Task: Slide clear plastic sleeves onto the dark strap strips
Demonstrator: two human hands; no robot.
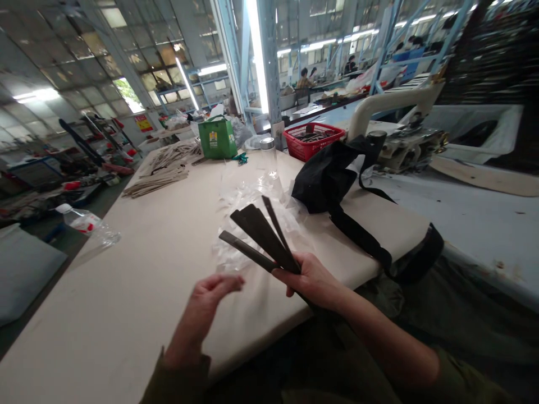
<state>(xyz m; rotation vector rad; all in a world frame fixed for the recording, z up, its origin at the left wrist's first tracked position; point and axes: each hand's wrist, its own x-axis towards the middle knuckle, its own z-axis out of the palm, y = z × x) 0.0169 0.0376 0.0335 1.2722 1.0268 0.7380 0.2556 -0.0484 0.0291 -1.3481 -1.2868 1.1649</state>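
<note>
Several dark, flat strips (263,235) fan out from my right hand (314,278), whose fingers and thumb are wrapped round their lower part. The strips point up and to the left above the pale table (138,269). To their left, my left hand (214,292) is raised over the table edge with its fingers curled in and thumb side toward the strips; whether anything is between its fingertips is too small to tell. Crumpled clear plastic (240,247) lies on the table behind the strips.
A black bag (324,177) with straps lies at the right, by a red basket (314,140) and a sewing machine (404,146). Further back are a glass jar (268,157), a green bag (217,138) and stacked strips (160,179). A plastic bottle (88,224) lies left.
</note>
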